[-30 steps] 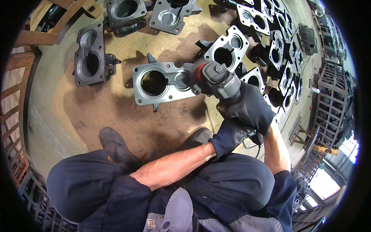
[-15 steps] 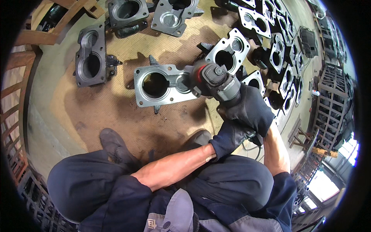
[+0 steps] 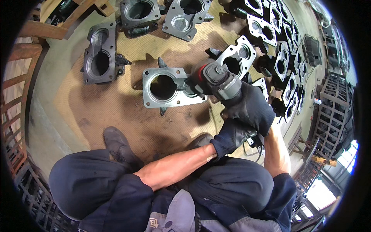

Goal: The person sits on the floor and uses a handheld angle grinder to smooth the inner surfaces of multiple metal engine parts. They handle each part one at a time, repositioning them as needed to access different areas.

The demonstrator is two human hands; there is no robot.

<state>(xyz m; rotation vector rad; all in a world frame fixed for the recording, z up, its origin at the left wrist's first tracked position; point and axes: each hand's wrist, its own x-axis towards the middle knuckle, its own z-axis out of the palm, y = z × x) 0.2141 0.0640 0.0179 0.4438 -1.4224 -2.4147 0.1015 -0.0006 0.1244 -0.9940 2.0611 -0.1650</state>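
Both gloved hands are closed around a dark angle grinder with a red ring near its head. My right hand wraps the body just behind the head. Lower down, my left hand grips the rear part, mostly hiding it. The grinder's head is over the right end of a machined metal casting, which lies flat-face up with a large round bore and a smaller recess. The grinder covers part of the smaller recess; whether the disc touches metal I cannot tell.
Similar castings stand around: one at left, two at the back, one just right of the grinder, and several in rows at far right. A wooden rack lines the left side. My shoe is in front.
The view has shifted, so the castings appear farther right and slightly lower. The grinder now sits a little farther left relative to the casting under it. Both hands keep their grip.
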